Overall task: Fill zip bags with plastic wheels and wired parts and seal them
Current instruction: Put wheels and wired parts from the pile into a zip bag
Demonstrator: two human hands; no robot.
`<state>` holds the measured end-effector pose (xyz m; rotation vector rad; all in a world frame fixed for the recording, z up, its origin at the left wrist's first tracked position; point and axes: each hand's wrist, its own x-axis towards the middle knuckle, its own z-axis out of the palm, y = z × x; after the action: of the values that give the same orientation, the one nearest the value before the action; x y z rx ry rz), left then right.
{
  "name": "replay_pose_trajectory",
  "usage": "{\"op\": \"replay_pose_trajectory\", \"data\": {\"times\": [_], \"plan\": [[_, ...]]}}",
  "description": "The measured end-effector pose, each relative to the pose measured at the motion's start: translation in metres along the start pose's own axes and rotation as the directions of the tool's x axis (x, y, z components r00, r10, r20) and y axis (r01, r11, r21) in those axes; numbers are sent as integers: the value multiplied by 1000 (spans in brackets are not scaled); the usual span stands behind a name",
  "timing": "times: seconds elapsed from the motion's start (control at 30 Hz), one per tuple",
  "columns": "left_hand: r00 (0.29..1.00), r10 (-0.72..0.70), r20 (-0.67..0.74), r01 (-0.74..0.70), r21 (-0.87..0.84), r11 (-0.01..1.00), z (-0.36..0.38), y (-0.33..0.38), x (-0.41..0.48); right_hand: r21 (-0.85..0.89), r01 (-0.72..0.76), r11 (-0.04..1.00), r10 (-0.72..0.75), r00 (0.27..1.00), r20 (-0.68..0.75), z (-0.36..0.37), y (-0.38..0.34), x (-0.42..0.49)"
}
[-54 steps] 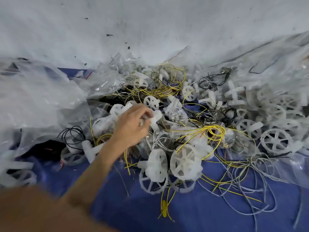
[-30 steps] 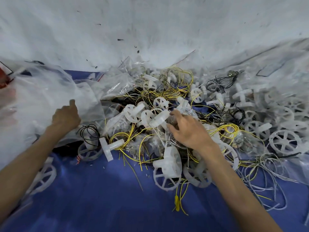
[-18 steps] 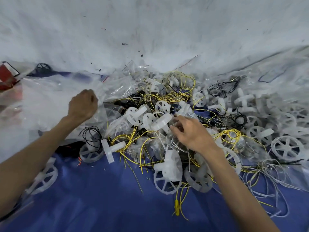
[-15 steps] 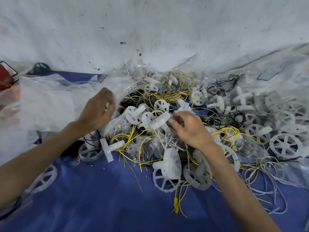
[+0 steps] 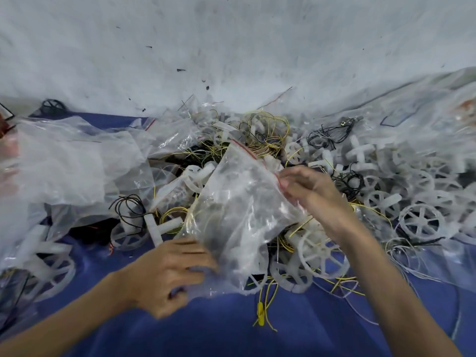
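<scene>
We are holding the zip bag [image 5: 239, 202] — left hand [image 5: 167, 274] gripping at seven o'clock, right hand [image 5: 311, 194] pinching at two o'clock.

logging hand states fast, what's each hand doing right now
Left hand: grips the bottom end of the clear plastic zip bag with a red seal line.
Right hand: pinches that bag's top edge by the red line.

Near edge: bare blue cloth [image 5: 309, 336], open for a reach, only one yellow wire [image 5: 260, 311] trailing onto it. Middle and right: heap of white wheels [image 5: 422, 222] tangled with wires [image 5: 268, 130], cloth buried under it. Left: loose clear bags [image 5: 67, 171] piled high. Over the heap's centre, a zip bag [image 5: 239, 215] held by left hand [image 5: 172, 274] and right hand [image 5: 309, 188]. Back: wall [image 5: 231, 47], hard against the heap.
</scene>
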<state>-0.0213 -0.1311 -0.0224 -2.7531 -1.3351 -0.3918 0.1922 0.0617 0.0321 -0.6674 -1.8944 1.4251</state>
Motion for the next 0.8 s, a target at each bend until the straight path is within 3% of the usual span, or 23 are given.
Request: {"op": "replay_pose_trajectory", "data": {"times": [0.1, 0.17, 0.23, 0.27, 0.3, 0.4, 0.47, 0.57, 0.7, 0.8], "plan": [[979, -142, 144, 139, 37, 990, -9, -4, -3, -137, 28, 990, -18, 997, 74, 4, -1, -9], [955, -295, 15, 295, -56, 954, -16, -3, -3, -179, 13, 984, -1, 998, 64, 9, -1, -15], [838, -498, -224, 384, -406, 829, -24, 10, 10, -223, 40, 974, -29, 998, 52, 18, -4, -21], [749, -608, -265, 412, -533, 739, -27, 17, 22, -249, 65, 966, -54, 997, 48, 26, -6, -24], [678, -683, -272, 468, -556, 686, -30, 24, 35, -271, 93, 958, -85, 996, 41, 35, -7, -27], [588, -723, -363, 688, -247, 683, -33, 35, 68, -350, 215, 911, -220, 975, 27, 64, -3, -40], [579, -731, -360, 710, -218, 670, -33, 33, 74, -433, 246, 867, -274, 962, -2, 73, 4, -47], [582, -742, -333, 739, -165, 653, -32, 22, 60, -450, 163, 878, -216, 974, -70, 66, 17, -51], [529, -772, -352, 778, -162, 607, -41, 7, 40, -730, 244, 639, -421, 905, -66, 51, 31, -57], [537, -784, -311, 772, -194, 606, -28, 10, 33, -859, 280, 429, -570, 822, -16, 40, 44, -69]]}}
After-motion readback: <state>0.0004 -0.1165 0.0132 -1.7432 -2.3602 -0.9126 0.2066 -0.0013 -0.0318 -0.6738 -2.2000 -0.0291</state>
